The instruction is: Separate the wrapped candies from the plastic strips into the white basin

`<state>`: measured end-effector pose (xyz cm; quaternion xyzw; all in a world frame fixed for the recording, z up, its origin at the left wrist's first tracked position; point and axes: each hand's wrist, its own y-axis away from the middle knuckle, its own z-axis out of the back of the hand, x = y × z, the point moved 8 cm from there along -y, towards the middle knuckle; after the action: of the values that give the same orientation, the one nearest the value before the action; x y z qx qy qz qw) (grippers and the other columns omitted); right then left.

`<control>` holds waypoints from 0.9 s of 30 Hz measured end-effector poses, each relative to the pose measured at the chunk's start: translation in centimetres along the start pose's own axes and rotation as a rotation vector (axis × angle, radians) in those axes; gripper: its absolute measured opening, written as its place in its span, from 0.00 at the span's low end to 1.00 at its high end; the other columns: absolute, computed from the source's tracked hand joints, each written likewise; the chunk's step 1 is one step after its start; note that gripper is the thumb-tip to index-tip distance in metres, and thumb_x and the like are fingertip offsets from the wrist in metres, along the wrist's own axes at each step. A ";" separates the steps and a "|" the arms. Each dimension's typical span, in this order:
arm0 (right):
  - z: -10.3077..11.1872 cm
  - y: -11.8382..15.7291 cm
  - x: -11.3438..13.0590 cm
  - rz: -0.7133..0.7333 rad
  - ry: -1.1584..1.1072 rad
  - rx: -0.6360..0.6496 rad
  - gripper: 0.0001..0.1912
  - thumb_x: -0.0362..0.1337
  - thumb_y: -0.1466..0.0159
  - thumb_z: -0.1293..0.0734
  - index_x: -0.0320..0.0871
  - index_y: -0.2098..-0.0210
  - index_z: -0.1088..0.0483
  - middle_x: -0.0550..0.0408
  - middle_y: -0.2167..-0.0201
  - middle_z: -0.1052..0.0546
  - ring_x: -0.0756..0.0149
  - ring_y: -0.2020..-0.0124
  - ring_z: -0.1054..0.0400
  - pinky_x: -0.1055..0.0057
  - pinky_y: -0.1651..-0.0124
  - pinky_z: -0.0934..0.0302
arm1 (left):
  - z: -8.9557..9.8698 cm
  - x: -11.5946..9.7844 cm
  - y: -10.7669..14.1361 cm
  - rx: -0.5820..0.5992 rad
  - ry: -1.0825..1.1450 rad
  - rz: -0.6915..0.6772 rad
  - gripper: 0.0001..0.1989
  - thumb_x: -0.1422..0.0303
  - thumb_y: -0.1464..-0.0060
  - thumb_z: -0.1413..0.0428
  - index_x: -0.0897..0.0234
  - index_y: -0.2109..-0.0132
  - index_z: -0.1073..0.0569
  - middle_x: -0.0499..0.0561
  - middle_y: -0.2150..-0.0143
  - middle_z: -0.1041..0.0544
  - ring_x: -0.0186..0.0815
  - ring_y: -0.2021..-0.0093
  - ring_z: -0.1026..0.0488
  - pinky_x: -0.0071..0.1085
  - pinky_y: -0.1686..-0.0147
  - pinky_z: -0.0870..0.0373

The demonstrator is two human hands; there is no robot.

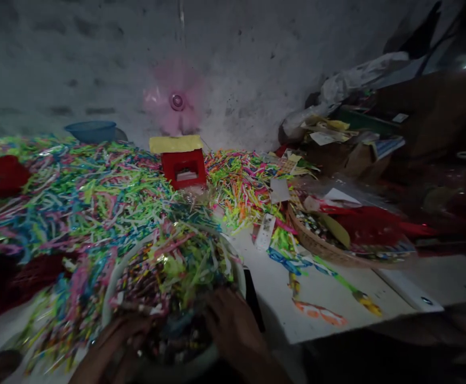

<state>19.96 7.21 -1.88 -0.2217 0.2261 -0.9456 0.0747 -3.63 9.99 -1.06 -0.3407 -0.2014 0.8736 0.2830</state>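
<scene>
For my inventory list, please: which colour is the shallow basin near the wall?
The shallow basin is blue; it shows best in the head view.

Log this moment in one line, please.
left hand: at round pale basin, over small multicoloured pieces | right hand: at basin's right side | grips: unclear | beyond: yellow-topped red box, pink round fan
</scene>
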 end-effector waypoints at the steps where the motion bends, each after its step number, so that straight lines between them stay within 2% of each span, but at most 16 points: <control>1: -0.3 -0.5 0.1 -0.039 0.058 0.075 0.14 0.32 0.38 0.35 0.47 0.53 0.28 0.49 0.60 0.24 0.56 0.56 0.30 0.57 0.48 0.38 | -0.2 -0.3 -0.2 0.010 -0.037 -0.034 0.13 0.63 0.40 0.50 0.52 0.50 0.27 0.49 0.51 0.23 0.38 0.51 0.25 0.30 0.55 0.26; 5: -0.7 -2.2 0.6 -0.112 0.185 0.343 0.19 0.34 0.38 0.34 0.45 0.47 0.30 0.46 0.55 0.25 0.53 0.52 0.31 0.57 0.48 0.38 | -2.2 -1.0 -0.4 0.083 -0.154 -0.111 0.14 0.68 0.42 0.49 0.56 0.50 0.26 0.53 0.51 0.24 0.42 0.50 0.27 0.38 0.53 0.27; 8: -0.6 -2.5 0.9 -0.115 0.220 0.396 0.23 0.34 0.39 0.33 0.46 0.44 0.32 0.46 0.54 0.25 0.52 0.52 0.31 0.56 0.48 0.38 | -3.7 -1.1 0.1 0.158 -0.136 -0.085 0.14 0.70 0.41 0.50 0.56 0.50 0.25 0.54 0.50 0.24 0.42 0.51 0.27 0.41 0.52 0.28; 11: -1.0 -2.2 0.8 -0.078 0.159 0.348 0.21 0.33 0.38 0.35 0.46 0.45 0.31 0.48 0.55 0.24 0.53 0.53 0.30 0.57 0.48 0.38 | -4.0 -1.1 0.2 0.203 -0.079 -0.010 0.14 0.71 0.41 0.50 0.57 0.51 0.25 0.54 0.49 0.24 0.42 0.50 0.27 0.42 0.50 0.30; 15: -1.1 -1.5 -0.2 -0.081 0.057 0.180 0.18 0.35 0.36 0.37 0.46 0.46 0.31 0.49 0.53 0.23 0.56 0.52 0.30 0.60 0.48 0.38 | -3.4 -1.5 -0.4 0.220 0.009 0.052 0.12 0.71 0.42 0.49 0.59 0.54 0.24 0.54 0.51 0.24 0.41 0.51 0.28 0.41 0.51 0.30; 19: -0.5 -1.6 -0.3 -0.099 -0.024 0.124 0.11 0.35 0.35 0.39 0.45 0.59 0.25 0.51 0.59 0.21 0.58 0.56 0.28 0.63 0.51 0.38 | -2.7 -2.0 -1.3 0.159 0.108 0.091 0.13 0.71 0.43 0.49 0.61 0.52 0.25 0.56 0.52 0.25 0.43 0.50 0.29 0.43 0.50 0.31; 22: 0.4 -2.1 0.4 -0.130 -0.126 0.133 0.07 0.36 0.38 0.36 0.47 0.64 0.25 0.55 0.68 0.21 0.61 0.64 0.27 0.67 0.60 0.38 | -2.9 -2.1 -1.7 0.113 0.294 0.229 0.22 0.67 0.45 0.44 0.60 0.43 0.33 0.57 0.48 0.28 0.40 0.55 0.28 0.39 0.54 0.29; 25: 0.4 -2.2 1.2 -0.213 -0.306 0.166 0.07 0.40 0.40 0.34 0.46 0.66 0.25 0.57 0.76 0.24 0.64 0.72 0.30 0.71 0.68 0.41 | -3.0 -1.4 -1.2 -0.065 0.641 0.487 0.35 0.60 0.50 0.40 0.58 0.37 0.43 0.57 0.46 0.31 0.35 0.61 0.26 0.34 0.60 0.27; 26: 0.1 -2.1 1.7 -0.230 -0.371 0.184 0.07 0.41 0.40 0.34 0.46 0.67 0.26 0.58 0.77 0.25 0.65 0.74 0.31 0.72 0.70 0.42 | -3.2 -1.3 -0.9 -0.108 0.746 0.567 0.36 0.58 0.51 0.40 0.59 0.38 0.42 0.56 0.47 0.30 0.35 0.61 0.26 0.33 0.61 0.28; 27: -0.4 -2.0 2.4 -0.228 -0.430 0.209 0.08 0.41 0.40 0.34 0.46 0.67 0.26 0.58 0.77 0.25 0.66 0.75 0.32 0.72 0.70 0.42 | -3.6 -1.3 -0.6 -0.105 0.831 0.632 0.34 0.56 0.52 0.40 0.60 0.40 0.39 0.55 0.49 0.28 0.36 0.60 0.26 0.31 0.62 0.28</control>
<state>17.60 8.58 -0.33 -0.4327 0.0797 -0.8973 0.0362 -0.04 10.14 -2.61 -0.7163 -0.0029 0.6964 0.0442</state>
